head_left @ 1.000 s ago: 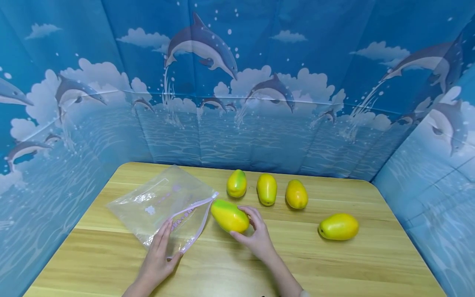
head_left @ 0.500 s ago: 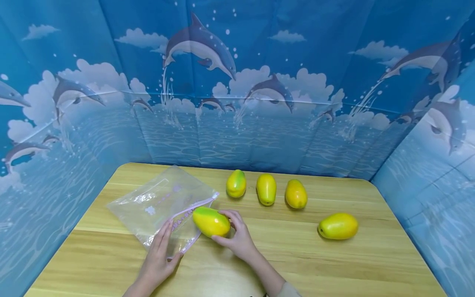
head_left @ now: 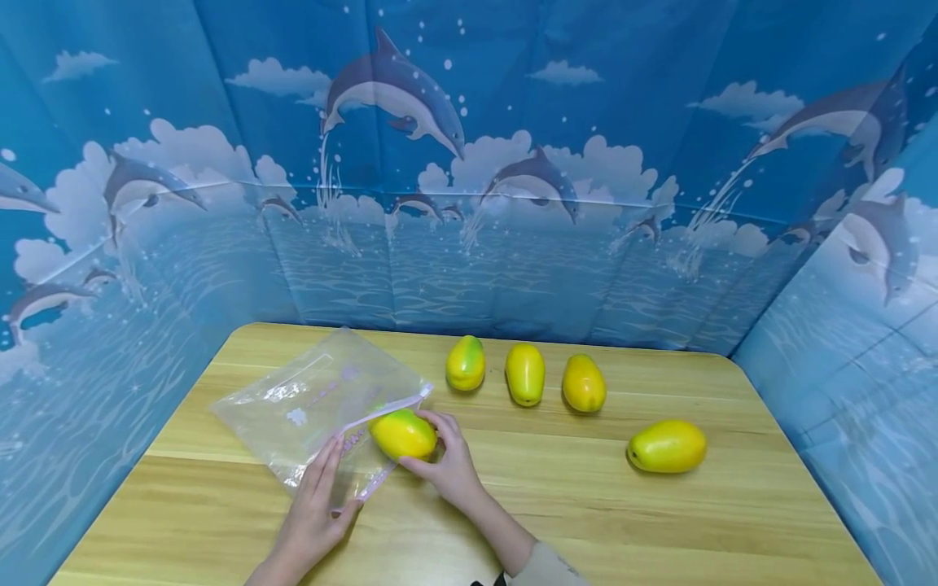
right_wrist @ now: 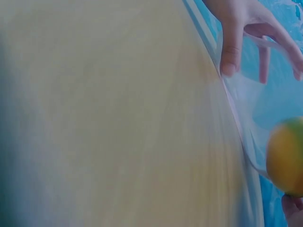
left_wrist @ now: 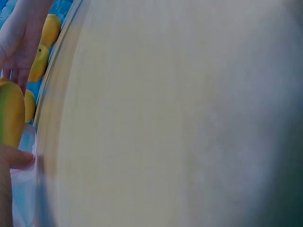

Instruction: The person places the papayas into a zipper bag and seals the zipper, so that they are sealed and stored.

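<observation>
A yellow-green mango [head_left: 403, 435] lies partly inside the mouth of a clear zip bag [head_left: 293, 399] with a lilac zip edge. My right hand [head_left: 453, 470] grips the mango's near end between thumb and fingers. At the bag's mouth, my left hand [head_left: 311, 514] spreads the two edges apart: straight fingers touch the upper edge and the thumb rests at the lower one. The right wrist view has the left hand [right_wrist: 246, 23] with its fingers spread at the film, above the mango [right_wrist: 286, 156]. Only the left thumb [left_wrist: 19, 158] shows clearly in the left wrist view.
Three mangoes stand in a row at the table's back: one yellow-green [head_left: 465, 363], another [head_left: 525, 374], and a third [head_left: 585, 383]. One more mango [head_left: 668, 447] lies to the right. A blue dolphin-print curtain [head_left: 513, 260] surrounds the wooden table [head_left: 659, 529].
My right hand has carried the mango leftward from beside the bag into its mouth, under the upper zip edge. The left hand has stayed in place at the bag.
</observation>
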{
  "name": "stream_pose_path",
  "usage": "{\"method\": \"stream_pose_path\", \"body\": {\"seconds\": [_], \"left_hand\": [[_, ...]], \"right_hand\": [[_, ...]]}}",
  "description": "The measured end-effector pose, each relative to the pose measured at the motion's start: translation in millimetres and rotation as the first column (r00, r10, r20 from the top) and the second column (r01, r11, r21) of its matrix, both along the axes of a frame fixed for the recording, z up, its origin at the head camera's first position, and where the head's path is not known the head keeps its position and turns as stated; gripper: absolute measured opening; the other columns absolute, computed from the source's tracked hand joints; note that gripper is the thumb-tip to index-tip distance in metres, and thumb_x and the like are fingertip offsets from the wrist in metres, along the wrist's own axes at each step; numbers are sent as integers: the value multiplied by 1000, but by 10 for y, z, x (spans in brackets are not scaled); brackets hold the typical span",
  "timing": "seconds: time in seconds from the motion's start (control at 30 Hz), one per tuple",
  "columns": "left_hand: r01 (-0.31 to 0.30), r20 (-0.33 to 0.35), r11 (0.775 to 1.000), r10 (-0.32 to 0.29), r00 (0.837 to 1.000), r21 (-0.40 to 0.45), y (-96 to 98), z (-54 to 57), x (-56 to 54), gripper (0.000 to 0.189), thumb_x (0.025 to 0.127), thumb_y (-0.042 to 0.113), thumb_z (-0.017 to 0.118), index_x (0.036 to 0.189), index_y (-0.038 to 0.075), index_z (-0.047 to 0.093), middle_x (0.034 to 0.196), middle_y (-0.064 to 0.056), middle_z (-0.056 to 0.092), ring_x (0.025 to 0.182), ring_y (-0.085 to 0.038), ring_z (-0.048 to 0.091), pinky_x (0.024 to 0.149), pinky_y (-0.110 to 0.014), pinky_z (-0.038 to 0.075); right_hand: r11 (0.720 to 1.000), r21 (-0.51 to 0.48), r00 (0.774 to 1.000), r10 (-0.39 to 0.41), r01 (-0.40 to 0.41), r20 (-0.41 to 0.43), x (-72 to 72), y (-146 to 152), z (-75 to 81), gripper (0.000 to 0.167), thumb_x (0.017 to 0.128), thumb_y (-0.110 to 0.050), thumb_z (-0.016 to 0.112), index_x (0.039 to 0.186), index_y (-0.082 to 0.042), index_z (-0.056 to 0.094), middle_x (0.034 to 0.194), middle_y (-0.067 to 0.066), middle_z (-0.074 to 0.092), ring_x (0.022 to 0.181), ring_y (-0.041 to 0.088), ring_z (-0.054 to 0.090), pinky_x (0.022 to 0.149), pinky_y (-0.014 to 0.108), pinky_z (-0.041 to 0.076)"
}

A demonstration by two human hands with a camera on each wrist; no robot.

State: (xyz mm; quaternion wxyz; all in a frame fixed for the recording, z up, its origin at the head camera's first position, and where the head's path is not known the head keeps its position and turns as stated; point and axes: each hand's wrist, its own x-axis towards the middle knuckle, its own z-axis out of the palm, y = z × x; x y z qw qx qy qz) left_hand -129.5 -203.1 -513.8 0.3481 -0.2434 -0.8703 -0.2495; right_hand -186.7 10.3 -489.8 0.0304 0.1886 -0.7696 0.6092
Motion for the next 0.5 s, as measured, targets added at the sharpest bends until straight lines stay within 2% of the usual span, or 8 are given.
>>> {"method": "stream_pose_path", "body": {"seconds": [0.17, 0.33, 0.5], "left_hand": [[2, 7, 1000, -2, 1000, -1, 15, 5, 4, 104, 47, 7, 82, 136, -9, 31, 139, -22, 35, 129, -18, 30, 113, -19, 14], [8, 24, 1000, -8, 1000, 0, 27, 3, 12, 102, 49, 9, 81, 136, -8, 31, 140, -20, 35, 121, -27, 38, 113, -18, 14], [10, 41, 1000, -10, 999, 6, 27, -5, 16, 97, 54, 12, 77, 137, -8, 30, 141, -19, 33, 125, -22, 35, 113, -18, 14]], "right_hand": [[1000, 15, 999, -18, 18, -33, 8, -73, -34, 62, 72, -23, 77, 127, -13, 51, 121, 6, 48, 107, 21, 48, 93, 29, 47], [998, 34, 993, -41, 46, -112, 19, -149, -72, 59, 71, -21, 77, 124, -9, 52, 121, 9, 51, 108, 24, 51, 94, 34, 47], [989, 86, 980, -102, 117, -168, 32, -222, -88, 59, 69, -20, 79, 122, -8, 55, 120, 6, 57, 109, 24, 51, 96, 40, 45]]}}
